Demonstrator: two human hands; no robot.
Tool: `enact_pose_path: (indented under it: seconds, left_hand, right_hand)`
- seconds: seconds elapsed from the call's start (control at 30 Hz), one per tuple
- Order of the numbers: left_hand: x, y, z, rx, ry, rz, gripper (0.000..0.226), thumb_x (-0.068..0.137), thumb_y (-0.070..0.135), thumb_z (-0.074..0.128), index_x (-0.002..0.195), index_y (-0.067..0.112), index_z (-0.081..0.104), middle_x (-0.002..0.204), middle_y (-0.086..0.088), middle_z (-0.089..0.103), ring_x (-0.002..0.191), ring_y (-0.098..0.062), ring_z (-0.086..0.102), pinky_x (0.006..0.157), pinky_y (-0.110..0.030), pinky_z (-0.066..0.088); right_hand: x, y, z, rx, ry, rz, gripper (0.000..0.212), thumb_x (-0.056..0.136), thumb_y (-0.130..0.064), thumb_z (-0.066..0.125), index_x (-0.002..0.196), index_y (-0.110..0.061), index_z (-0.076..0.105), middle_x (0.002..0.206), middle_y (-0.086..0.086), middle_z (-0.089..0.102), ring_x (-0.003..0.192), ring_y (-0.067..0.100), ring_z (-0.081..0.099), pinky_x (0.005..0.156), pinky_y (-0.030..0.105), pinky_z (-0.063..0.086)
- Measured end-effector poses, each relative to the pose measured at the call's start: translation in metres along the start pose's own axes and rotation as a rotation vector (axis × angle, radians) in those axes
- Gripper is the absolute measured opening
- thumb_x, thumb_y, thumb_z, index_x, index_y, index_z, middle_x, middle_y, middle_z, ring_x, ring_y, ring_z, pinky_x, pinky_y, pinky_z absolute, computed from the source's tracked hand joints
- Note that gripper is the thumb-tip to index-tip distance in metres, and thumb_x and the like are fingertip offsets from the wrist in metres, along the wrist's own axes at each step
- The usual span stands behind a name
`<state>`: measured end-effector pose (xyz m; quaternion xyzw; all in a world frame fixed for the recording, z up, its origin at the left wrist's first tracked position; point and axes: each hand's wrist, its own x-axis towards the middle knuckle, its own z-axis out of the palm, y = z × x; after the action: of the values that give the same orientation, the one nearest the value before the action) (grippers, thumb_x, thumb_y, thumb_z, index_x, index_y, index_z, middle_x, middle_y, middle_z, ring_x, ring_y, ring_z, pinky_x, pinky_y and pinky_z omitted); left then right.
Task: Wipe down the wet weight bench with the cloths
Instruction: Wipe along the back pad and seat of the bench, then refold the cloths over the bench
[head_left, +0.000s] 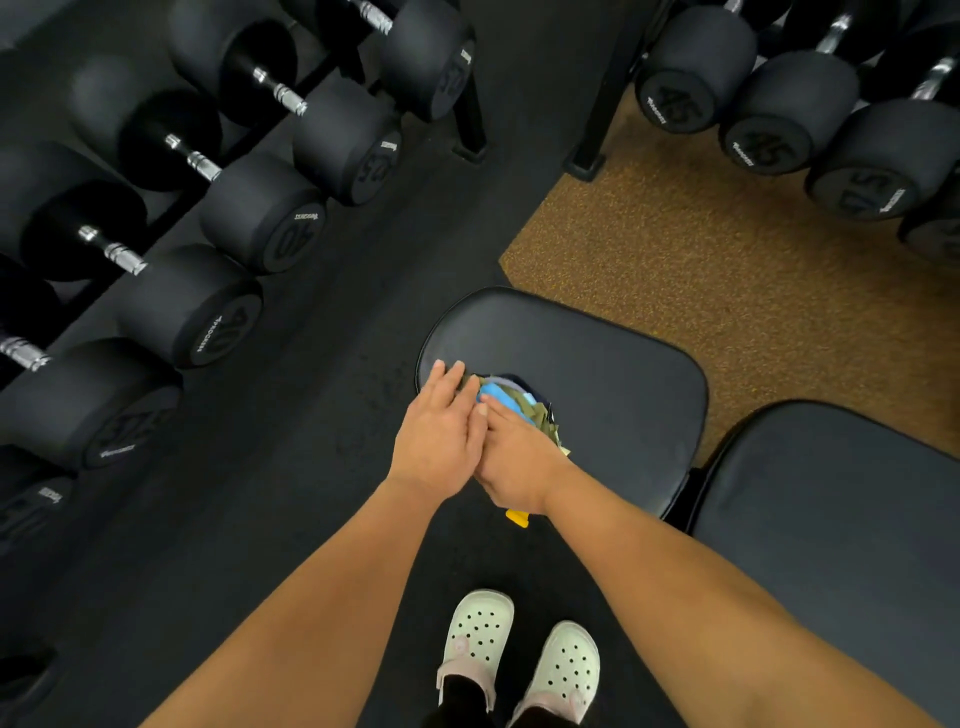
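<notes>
Black padded weight bench (613, 374) sits centre frame, second pad section (841, 509) to its right. Bundle of cloths (511, 402), blue, olive and dark pieces, lies on the seat pad near its left edge. Left hand (439, 439) rests flat on the bundle, fingers (451, 375) extended and close together, tips reaching the pad edge. Right hand (514, 457) presses down on the cloths beside it, touching the left hand; whether its fingers curl into the fabric, cannot tell. Small yellow item (517, 518) peeks out below the right wrist. Dumbbell racks (244, 208) left and upper right. Pale clogs (519, 654) on black rubber floor (311, 493); tan floor patch (727, 291) behind bench.
</notes>
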<state>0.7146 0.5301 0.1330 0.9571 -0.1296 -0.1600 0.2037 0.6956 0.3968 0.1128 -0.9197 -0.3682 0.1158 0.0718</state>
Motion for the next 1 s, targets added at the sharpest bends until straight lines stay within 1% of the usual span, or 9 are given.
enact_pose_path:
  seconds: [0.17,0.23,0.3,0.4,0.6,0.7,0.8,0.9,1.0]
  left_hand:
    - [-0.004,0.015,-0.009,0.001,-0.078,0.003,0.049,0.104,0.033,0.028,0.148,0.013,0.037,0.158,-0.003,0.027,0.149,-0.018,0.006,0.119,-0.033,0.014]
    - [-0.004,0.026,-0.016,-0.031,-0.086,0.012,0.047,0.104,0.032,0.030,0.147,0.013,0.039,0.156,-0.004,0.032,0.149,-0.019,0.010,0.118,-0.031,0.014]
    - [-0.003,0.042,-0.026,-0.159,-0.101,-0.026,0.047,0.104,0.034,0.031,0.147,0.015,0.039,0.155,-0.003,0.031,0.146,-0.018,0.018,0.117,-0.030,0.019]
    - [0.004,0.077,-0.044,-0.432,-0.131,-0.121,0.053,0.104,0.039,0.031,0.151,0.015,0.029,0.155,-0.002,0.023,0.140,-0.017,0.030,0.110,-0.027,0.026]
    - [0.021,0.148,-0.077,-0.792,-0.091,-0.304,0.069,0.101,0.046,0.036,0.155,0.017,0.005,0.157,-0.008,0.021,0.139,-0.023,0.033,0.103,-0.023,0.024]
    - [0.029,0.175,-0.087,-1.132,-0.164,-0.416,0.070,0.091,0.054,0.049,0.150,0.023,0.026,0.142,-0.004,0.050,0.123,-0.020,0.054,0.104,-0.042,0.044]
    - [0.029,0.208,-0.100,-1.346,-0.304,-0.393,0.042,0.093,0.048,0.053,0.128,0.025,0.057,0.118,0.001,0.068,0.109,-0.013,0.064,0.100,-0.041,0.048]
    - [0.024,0.243,-0.110,-1.443,-0.333,-0.347,0.041,0.092,0.048,0.055,0.121,0.021,0.064,0.114,-0.002,0.071,0.110,-0.013,0.064,0.106,-0.038,0.043]
    - [0.017,0.279,-0.124,-1.457,-0.339,-0.324,0.044,0.096,0.046,0.052,0.125,0.015,0.061,0.108,-0.003,0.069,0.103,-0.014,0.064,0.095,-0.034,0.048]
  right_hand:
    - [-0.020,-0.005,-0.010,0.213,-0.029,0.092,0.053,0.064,0.009,0.073,0.116,0.001,0.067,0.126,0.018,0.061,0.126,0.039,0.047,0.112,0.037,0.024]
    - [-0.027,-0.001,-0.015,0.268,-0.049,0.140,0.061,0.059,0.013,0.073,0.118,0.004,0.064,0.123,0.022,0.061,0.118,0.042,0.053,0.108,0.045,0.037]
    - [-0.035,0.007,-0.026,0.322,-0.036,0.234,0.063,0.067,0.010,0.070,0.128,0.004,0.056,0.125,0.021,0.057,0.114,0.040,0.053,0.102,0.048,0.046]
    - [-0.046,0.020,-0.056,0.375,0.044,0.416,0.066,0.085,0.000,0.057,0.146,-0.004,0.034,0.140,0.015,0.042,0.121,0.034,0.045,0.105,0.041,0.038]
    - [-0.067,0.038,-0.126,0.535,0.341,0.699,0.063,0.094,-0.012,0.052,0.149,-0.005,0.023,0.146,0.014,0.036,0.134,0.028,0.037,0.110,0.032,0.032]
    - [-0.083,0.043,-0.154,0.594,0.518,0.779,0.054,0.097,-0.014,0.048,0.146,-0.003,0.029,0.144,0.017,0.038,0.132,0.029,0.037,0.110,0.031,0.029]
    - [-0.100,0.047,-0.175,0.581,0.610,0.799,0.049,0.100,-0.015,0.044,0.146,-0.002,0.032,0.144,0.016,0.041,0.130,0.029,0.038,0.111,0.027,0.026]
    - [-0.121,0.049,-0.199,0.593,0.669,0.813,0.047,0.101,-0.028,0.033,0.145,-0.010,0.039,0.138,0.006,0.050,0.120,0.022,0.043,0.107,0.028,0.032]
    - [-0.147,0.052,-0.221,0.845,0.822,0.917,0.041,0.103,-0.027,0.035,0.141,-0.022,0.048,0.131,0.001,0.055,0.118,0.011,0.043,0.103,0.022,0.035]
